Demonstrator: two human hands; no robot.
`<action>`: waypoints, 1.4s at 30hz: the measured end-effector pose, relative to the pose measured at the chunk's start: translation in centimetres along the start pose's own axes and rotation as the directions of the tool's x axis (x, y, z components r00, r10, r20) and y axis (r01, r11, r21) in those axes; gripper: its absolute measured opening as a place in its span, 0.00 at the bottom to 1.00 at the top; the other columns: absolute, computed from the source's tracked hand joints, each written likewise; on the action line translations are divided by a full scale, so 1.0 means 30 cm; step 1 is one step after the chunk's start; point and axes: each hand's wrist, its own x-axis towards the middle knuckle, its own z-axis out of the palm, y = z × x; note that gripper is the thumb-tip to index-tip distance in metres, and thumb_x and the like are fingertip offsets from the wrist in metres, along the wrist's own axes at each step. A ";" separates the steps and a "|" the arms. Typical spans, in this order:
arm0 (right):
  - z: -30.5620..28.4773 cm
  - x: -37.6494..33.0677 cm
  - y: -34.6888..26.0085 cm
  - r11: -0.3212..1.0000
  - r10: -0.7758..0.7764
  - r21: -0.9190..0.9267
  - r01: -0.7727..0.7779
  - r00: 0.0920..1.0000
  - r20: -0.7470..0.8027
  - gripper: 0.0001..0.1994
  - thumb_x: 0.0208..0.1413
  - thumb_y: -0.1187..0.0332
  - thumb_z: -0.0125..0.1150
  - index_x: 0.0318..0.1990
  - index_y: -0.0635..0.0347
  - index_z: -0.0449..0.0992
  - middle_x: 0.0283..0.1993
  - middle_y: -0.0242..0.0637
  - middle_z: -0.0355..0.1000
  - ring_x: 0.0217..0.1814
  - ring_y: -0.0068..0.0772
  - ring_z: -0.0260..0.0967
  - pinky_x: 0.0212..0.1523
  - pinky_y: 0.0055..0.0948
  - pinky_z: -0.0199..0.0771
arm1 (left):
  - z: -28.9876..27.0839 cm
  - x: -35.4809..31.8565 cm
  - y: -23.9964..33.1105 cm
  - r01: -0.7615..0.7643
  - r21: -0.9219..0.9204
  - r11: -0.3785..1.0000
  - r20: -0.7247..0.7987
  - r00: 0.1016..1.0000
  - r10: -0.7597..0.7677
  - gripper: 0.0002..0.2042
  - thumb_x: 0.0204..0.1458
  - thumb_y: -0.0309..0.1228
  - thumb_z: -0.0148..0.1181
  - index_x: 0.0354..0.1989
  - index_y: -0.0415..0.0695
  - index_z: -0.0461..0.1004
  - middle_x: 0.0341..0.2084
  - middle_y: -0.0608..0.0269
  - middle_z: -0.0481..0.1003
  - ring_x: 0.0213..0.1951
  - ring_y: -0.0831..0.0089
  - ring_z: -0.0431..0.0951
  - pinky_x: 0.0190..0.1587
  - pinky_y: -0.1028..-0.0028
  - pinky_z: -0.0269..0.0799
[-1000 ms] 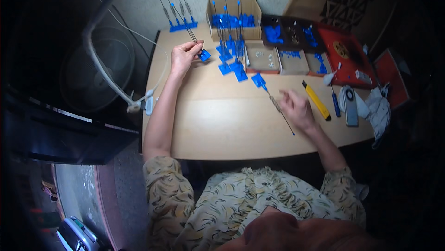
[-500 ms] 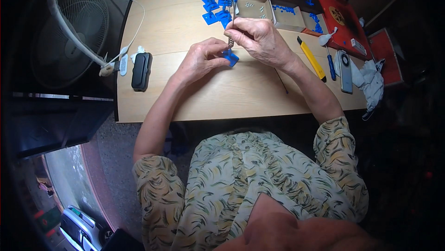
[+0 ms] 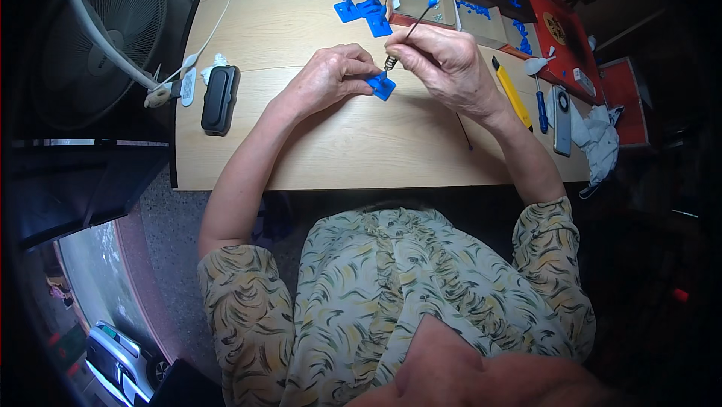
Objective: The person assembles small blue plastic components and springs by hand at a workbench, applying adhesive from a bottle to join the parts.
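The left hand [image 3: 327,80] is clamped by its fingertips on the edge of a blue base [image 3: 383,89], probably to steady it. The right hand [image 3: 455,68] is pinched round a spring [image 3: 390,63] at the base's top, a thin rod [image 3: 418,22] slanting up beyond; that grip likely keeps the parts lined up. The base sits between the 2 hands, over the bench [image 3: 256,31]; whether it touches, I cannot tell. A yellow knife [image 3: 512,91] lies right, seemingly aside yet reachable.
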 end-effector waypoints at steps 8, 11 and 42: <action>-0.151 -0.130 0.022 0.996 0.038 0.063 -0.056 0.966 0.256 0.08 0.59 0.74 0.68 0.45 0.65 0.83 0.31 0.34 0.79 0.27 0.22 0.73 0.30 0.22 0.74 | -0.001 0.007 0.013 0.067 -0.039 0.997 0.034 0.997 -0.066 0.17 0.47 0.30 0.73 0.48 0.44 0.84 0.43 0.61 0.81 0.44 0.64 0.82 0.49 0.65 0.81; -0.211 -0.242 0.058 0.943 0.202 0.156 -0.293 0.880 0.430 0.09 0.57 0.76 0.64 0.44 0.65 0.83 0.37 0.38 0.82 0.37 0.29 0.80 0.39 0.27 0.79 | -0.002 0.004 0.008 0.072 -0.042 0.997 0.040 0.997 -0.070 0.17 0.47 0.29 0.73 0.48 0.44 0.84 0.43 0.61 0.81 0.44 0.64 0.82 0.49 0.65 0.81; -0.030 -0.374 0.132 0.745 0.629 -0.124 -0.656 0.752 -0.196 0.18 0.49 0.71 0.75 0.45 0.64 0.74 0.29 0.36 0.70 0.21 0.27 0.66 0.24 0.30 0.70 | -0.494 0.675 -0.716 0.687 0.103 0.719 -0.692 0.569 -0.445 0.25 0.55 0.35 0.66 0.61 0.39 0.73 0.49 0.46 0.81 0.51 0.50 0.81 0.58 0.61 0.75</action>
